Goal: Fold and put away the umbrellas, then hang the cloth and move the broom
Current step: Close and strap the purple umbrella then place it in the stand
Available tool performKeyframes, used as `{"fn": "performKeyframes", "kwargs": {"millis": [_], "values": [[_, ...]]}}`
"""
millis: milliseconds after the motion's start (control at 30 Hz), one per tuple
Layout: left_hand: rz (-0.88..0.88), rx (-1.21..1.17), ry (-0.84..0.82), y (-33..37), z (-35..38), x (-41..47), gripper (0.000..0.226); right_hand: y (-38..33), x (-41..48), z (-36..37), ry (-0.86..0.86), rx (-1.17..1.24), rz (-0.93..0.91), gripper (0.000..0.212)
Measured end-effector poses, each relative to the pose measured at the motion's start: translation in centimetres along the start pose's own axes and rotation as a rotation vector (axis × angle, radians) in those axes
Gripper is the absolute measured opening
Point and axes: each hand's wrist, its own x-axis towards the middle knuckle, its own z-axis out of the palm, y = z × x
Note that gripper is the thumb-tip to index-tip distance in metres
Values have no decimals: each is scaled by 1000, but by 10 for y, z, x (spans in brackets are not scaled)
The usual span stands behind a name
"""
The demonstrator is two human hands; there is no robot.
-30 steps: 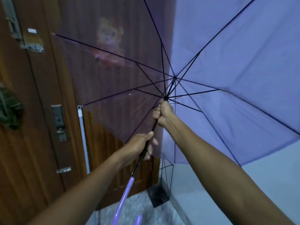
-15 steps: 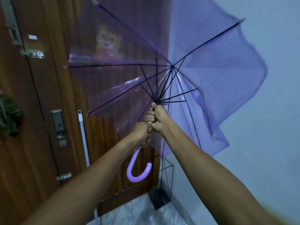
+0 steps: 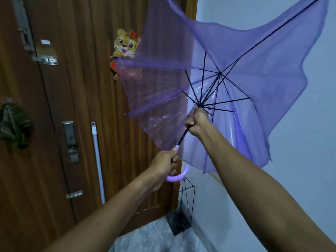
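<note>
A translucent purple umbrella (image 3: 263,73) is half collapsed in front of me, its canopy slack and its black ribs folding in. My right hand (image 3: 197,122) grips the black shaft just under the runner. My left hand (image 3: 164,161) grips the lilac curved handle (image 3: 179,176) lower down. A white broom pole (image 3: 97,160) leans upright against the wooden door. A dark green cloth (image 3: 13,124) hangs at the left edge on the door.
A black wire umbrella stand (image 3: 182,213) sits on the floor in the corner between the wooden door (image 3: 87,88) and the pale wall (image 3: 300,160). A tiger sticker (image 3: 126,44) and a metal lock (image 3: 70,137) are on the door. The floor is grey speckled.
The canopy has gone from fully spread to half collapsed. My hands have drawn apart along the shaft: the left slid down onto the curved handle, the right stays by the runner.
</note>
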Motion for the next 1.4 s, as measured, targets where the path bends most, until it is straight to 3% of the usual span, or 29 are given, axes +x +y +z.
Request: {"fn": "performKeyframes", "kwargs": {"millis": [233,433,567,800,900,1000,1067,1133,1300,1400], "values": [[44,29,157,15,12,30,48,39,-49,0,-271,-178,118,43],[57,159,181,2,12,26,45,50,-60,-17,-273,-191,184,70],[47,109,133,-6,16,24,50,54,-71,-23,-257,-127,109,40],[106,29,170,13,16,14,43,50,-96,-26,-198,-248,84,28],[135,262,344,30,0,24,45,38,-113,-30,-201,-523,38,23],[221,508,483,35,-16,31,46,22,-117,-39,56,-630,-257,11],[290,576,491,30,-14,26,45,9,-113,-39,236,-616,-441,19],[342,628,493,20,-7,17,46,-7,-104,-31,278,-576,-455,45],[482,640,363,-4,22,-1,50,-36,-84,-4,115,-334,-200,112],[608,691,279,-7,36,-12,49,-33,-76,3,45,-218,-127,109]]}}
